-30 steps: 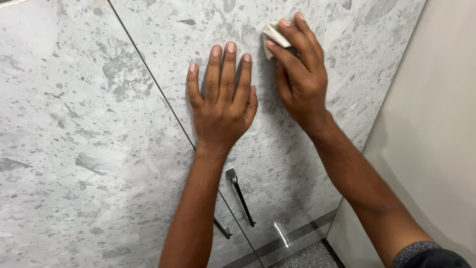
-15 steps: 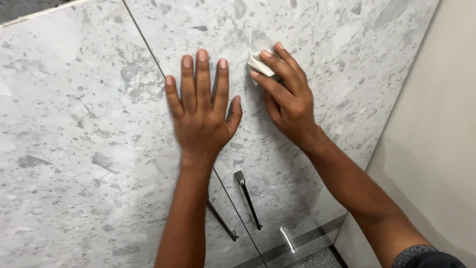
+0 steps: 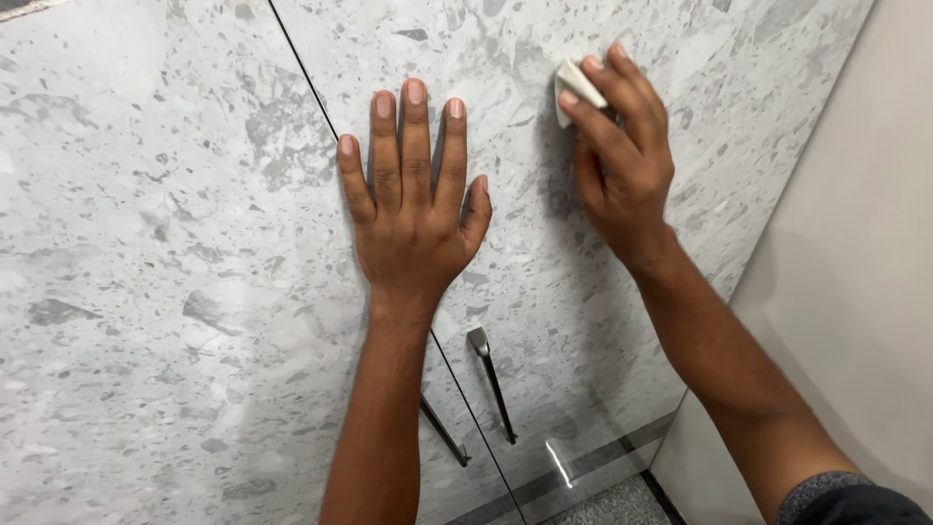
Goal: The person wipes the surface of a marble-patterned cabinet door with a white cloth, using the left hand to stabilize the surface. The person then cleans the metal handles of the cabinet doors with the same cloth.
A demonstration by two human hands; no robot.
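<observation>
— What carries everything here?

— Two grey, stone-patterned cupboard doors (image 3: 175, 292), side by side, with a thin dark gap (image 3: 311, 87) between them.

— And what is on them?

— Two slim dark handles (image 3: 491, 384) near the gap, lower down. The left hand (image 3: 413, 209) lies flat on the right door (fingers spread, just beside the gap), and the right hand (image 3: 622, 156) presses a small white pad (image 3: 575, 89) against it.

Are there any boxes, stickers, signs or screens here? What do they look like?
None in view.
Only grey speckled cupboard doors with two dark handles.
Left hand lies flat on a door.
Right hand presses a small white pad to the door; it shows no label.
</observation>
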